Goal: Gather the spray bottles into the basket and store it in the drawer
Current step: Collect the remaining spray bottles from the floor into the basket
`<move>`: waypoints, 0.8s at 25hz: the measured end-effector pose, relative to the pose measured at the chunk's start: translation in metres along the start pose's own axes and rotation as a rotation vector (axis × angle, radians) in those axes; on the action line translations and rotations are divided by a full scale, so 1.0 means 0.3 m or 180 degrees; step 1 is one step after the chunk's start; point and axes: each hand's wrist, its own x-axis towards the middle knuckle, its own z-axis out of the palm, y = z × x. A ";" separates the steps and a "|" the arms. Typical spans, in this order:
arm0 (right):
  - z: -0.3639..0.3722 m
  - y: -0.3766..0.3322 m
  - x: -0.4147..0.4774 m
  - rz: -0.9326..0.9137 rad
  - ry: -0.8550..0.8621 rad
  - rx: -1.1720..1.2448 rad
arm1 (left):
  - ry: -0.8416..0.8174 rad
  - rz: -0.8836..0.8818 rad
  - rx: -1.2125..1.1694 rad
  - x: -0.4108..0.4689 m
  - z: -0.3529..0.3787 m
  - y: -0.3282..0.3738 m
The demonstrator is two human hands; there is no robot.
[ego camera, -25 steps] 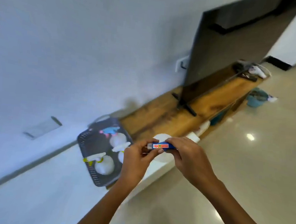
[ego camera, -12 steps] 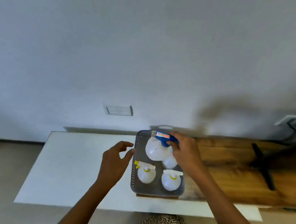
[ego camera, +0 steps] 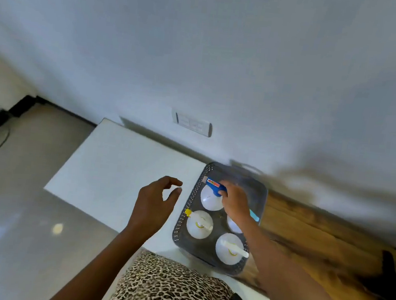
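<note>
The right hand [ego camera: 234,200] reaches into the dark grey basket [ego camera: 184,212]. Its fingers [ego camera: 225,185] are curled round the blue spray head [ego camera: 215,184] of a white spray bottle [ego camera: 209,197]. That bottle stands upright in the basket's far left corner, directly under the gripping fingers.

Three more bottles stand in the basket, all nearer the person than those fingers:
- the bottle with a pale blue trigger [ego camera: 234,225], mostly hidden beneath the right wrist
- the bottle with a yellow nozzle [ego camera: 199,224], in the near left corner
- the bottle with a white trigger [ego camera: 229,249], in the near right corner

The left hand [ego camera: 155,201] hovers just left of the basket and holds nothing. Its fingers [ego camera: 173,179] are loosely bent and spread, with the thumb close to the basket's perforated wall but not touching it.

The basket sits where the white bench [ego camera: 117,165] meets a wooden top [ego camera: 317,235]. The white bench lies under the left fingers, and the wooden top runs off to the right of the right hand. On the wall beyond both hands is a wall socket [ego camera: 192,124]. A leopard-print garment [ego camera: 172,289] fills the bottom edge.
</note>
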 end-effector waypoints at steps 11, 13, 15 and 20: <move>0.114 0.052 0.080 -0.0248 -0.0466 -0.0290 | 0.0204 -0.0424 0.0014 0.019 0.015 -0.031; 0.126 0.054 0.082 -0.0293 -0.0380 -0.0486 | 0.0201 -0.0464 0.0014 0.021 0.012 -0.048; 0.121 0.052 0.086 -0.0371 -0.0401 -0.0792 | 0.0180 -0.0483 0.0007 0.016 0.013 -0.057; 0.089 0.028 0.058 -0.0434 -0.0351 -0.0951 | 0.0092 -0.0358 0.0035 0.010 -0.002 -0.081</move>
